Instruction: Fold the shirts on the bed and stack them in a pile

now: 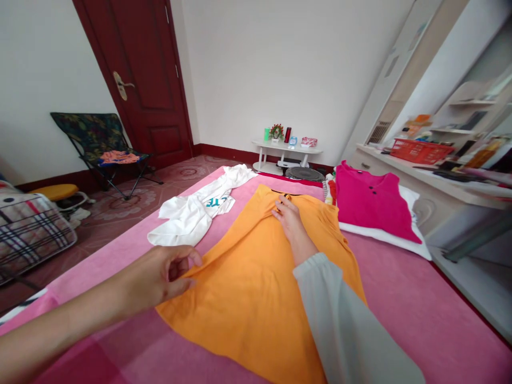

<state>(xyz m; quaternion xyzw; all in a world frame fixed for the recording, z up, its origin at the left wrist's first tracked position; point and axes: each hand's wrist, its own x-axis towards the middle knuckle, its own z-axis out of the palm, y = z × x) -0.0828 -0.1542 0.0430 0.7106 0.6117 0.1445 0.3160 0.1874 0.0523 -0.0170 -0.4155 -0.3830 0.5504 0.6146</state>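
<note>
An orange garment lies spread flat on a pink bed cover. My left hand pinches the garment's left edge between thumb and fingers. My right hand, in a grey sleeve, rests near the dark neckline at the far end, its fingers bunching the cloth there. A white T-shirt with teal lettering lies crumpled to the far left of the orange garment. A magenta top lies spread on a white pillow to the right.
A dark red door and a folding chair stand at the back left. A small white table with bottles stands against the far wall. A counter with a red basket runs along the right. A plaid bundle is at left.
</note>
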